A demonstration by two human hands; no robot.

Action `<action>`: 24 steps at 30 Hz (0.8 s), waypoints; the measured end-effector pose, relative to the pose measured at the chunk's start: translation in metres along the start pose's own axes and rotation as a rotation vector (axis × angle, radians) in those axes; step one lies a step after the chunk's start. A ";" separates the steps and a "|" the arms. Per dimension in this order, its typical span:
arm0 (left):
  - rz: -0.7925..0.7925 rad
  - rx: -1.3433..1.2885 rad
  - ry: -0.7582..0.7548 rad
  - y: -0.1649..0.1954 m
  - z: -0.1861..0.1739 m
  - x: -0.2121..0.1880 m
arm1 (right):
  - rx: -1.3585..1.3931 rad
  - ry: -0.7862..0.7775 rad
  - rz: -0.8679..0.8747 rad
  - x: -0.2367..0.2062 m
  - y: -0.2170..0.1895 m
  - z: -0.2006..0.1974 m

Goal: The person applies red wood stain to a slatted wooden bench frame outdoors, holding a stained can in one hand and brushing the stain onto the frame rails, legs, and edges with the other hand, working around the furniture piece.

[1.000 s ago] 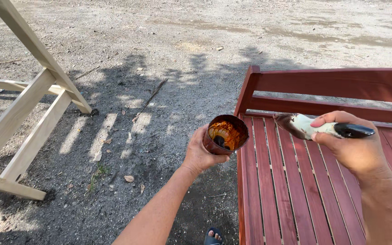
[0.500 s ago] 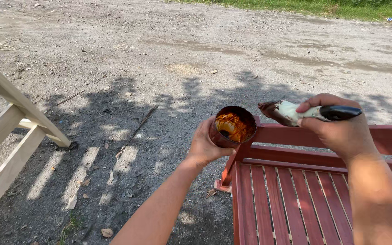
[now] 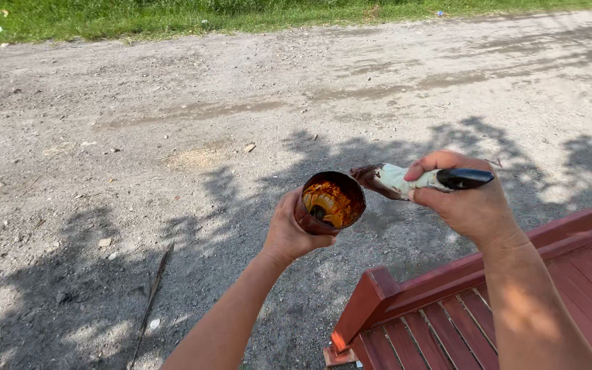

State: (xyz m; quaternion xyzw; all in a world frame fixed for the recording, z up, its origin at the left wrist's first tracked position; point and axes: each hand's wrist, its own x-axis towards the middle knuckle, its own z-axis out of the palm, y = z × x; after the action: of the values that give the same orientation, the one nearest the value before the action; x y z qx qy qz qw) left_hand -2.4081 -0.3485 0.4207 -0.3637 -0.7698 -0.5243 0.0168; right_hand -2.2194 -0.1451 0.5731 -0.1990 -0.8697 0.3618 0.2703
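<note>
Head view shows the left hand [image 3: 289, 233] wrapped around a small round can [image 3: 330, 203], held up over the gravel ground [image 3: 173, 137] with its open mouth tilted toward the camera; inside, only streaks and a shallow pool of orange-brown paint show. The right hand [image 3: 471, 202] is closed around a paintbrush [image 3: 412, 180], fingers clamped on the pale ferrule and dark handle, the paint-loaded bristles pointing left and sitting just beside the can's rim, not yet dipped. Below the right forearm stands a slatted bench [image 3: 460, 301], red-brown, its top rail and the visible slats already coated in even colour. Judging by that, much of the painting looks done in the part seen here; the rest of the bench lies outside the view. A thin stick [image 3: 151, 301] lies in the shade on the ground, with grass [image 3: 138, 17] along the far edge.
</note>
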 end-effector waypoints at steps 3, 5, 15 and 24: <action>0.021 -0.157 -0.119 -0.017 0.027 0.062 | 0.048 0.014 -0.238 0.043 0.014 -0.005; 0.053 -0.203 -0.206 -0.029 0.043 0.105 | 0.031 0.063 -0.184 0.075 0.023 -0.007; 0.160 -0.350 -0.405 -0.080 0.111 0.263 | -0.092 -0.029 0.293 0.223 0.025 0.018; 0.348 -0.533 -0.633 -0.113 0.180 0.405 | -0.197 -0.155 0.355 0.344 0.068 0.083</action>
State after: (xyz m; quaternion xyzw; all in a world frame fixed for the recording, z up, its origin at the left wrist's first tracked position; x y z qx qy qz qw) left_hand -2.7072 -0.0027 0.4148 -0.6218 -0.5025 -0.5567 -0.2258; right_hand -2.5266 0.0426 0.5859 -0.3460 -0.8704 0.3312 0.1139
